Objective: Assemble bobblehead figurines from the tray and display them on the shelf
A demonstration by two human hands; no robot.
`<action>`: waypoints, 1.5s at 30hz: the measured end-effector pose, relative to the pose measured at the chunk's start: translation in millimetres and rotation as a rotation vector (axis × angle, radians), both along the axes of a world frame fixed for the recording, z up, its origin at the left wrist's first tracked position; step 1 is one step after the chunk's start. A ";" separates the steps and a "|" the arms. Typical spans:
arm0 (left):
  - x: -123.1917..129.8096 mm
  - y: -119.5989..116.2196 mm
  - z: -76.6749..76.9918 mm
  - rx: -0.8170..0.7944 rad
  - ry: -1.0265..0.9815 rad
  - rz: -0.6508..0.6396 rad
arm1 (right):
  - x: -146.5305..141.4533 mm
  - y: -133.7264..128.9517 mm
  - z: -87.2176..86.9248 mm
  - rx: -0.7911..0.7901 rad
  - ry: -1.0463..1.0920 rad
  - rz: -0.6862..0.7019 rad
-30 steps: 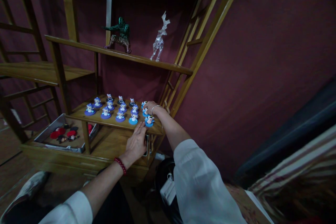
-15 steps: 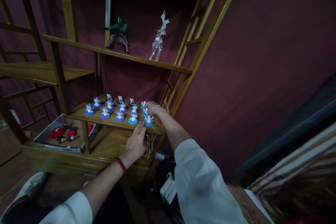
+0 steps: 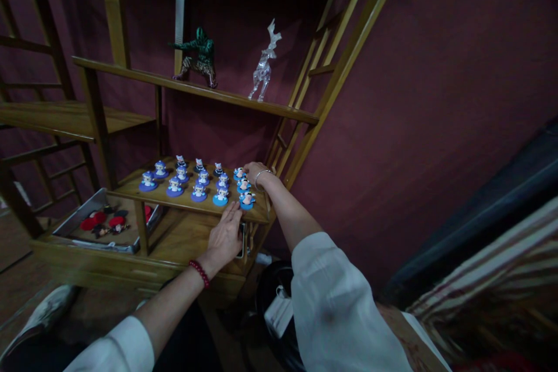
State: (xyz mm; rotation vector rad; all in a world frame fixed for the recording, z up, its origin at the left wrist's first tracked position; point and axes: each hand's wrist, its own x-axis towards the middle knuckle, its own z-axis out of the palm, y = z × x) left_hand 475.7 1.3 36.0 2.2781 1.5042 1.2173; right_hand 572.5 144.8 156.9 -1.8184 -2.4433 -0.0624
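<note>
The right hand (image 3: 257,173) reaches over the right end of the low shelf (image 3: 129,186), its fingertips at the far blue figure (image 3: 238,174); whether they pinch it or only touch it, I cannot tell. Two more blue-based figures stand in line nearer, the middle one (image 3: 243,185) and the near one (image 3: 247,201). The left hand (image 3: 224,238) lies over the shelf's near edge, fingers outstretched and close together, their tips just left of the near one; its thumb is hidden. To the left stand purple figures (image 3: 175,187), with dark-based figures (image 3: 199,165) along the far side. A box (image 3: 93,244) of red-based figures (image 3: 117,222) sits lower left. On the upper shelf (image 3: 235,99) stand a green figure (image 3: 200,55) and, to its right, a clear deer (image 3: 263,68).
</note>
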 end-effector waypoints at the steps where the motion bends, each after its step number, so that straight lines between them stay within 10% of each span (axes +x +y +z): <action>1: 0.0 -0.2 0.0 0.000 -0.002 -0.002 | 0.4 -0.7 3.2 0.032 0.035 -0.021; 12: -0.4 1.4 -2.7 0.026 0.072 0.024 | -0.2 -42.0 14.2 0.304 0.459 0.089; 20: 1.7 -1.3 -8.4 0.134 0.124 0.070 | 17.8 -109.3 -45.3 0.422 1.012 0.295; 34: -21.9 -20.4 -15.0 0.307 0.245 0.137 | -19.4 -143.8 -94.4 0.195 1.119 0.314; 45: -33.8 -21.7 -20.3 0.294 0.219 0.249 | -28.1 -93.2 -44.5 0.153 1.033 0.212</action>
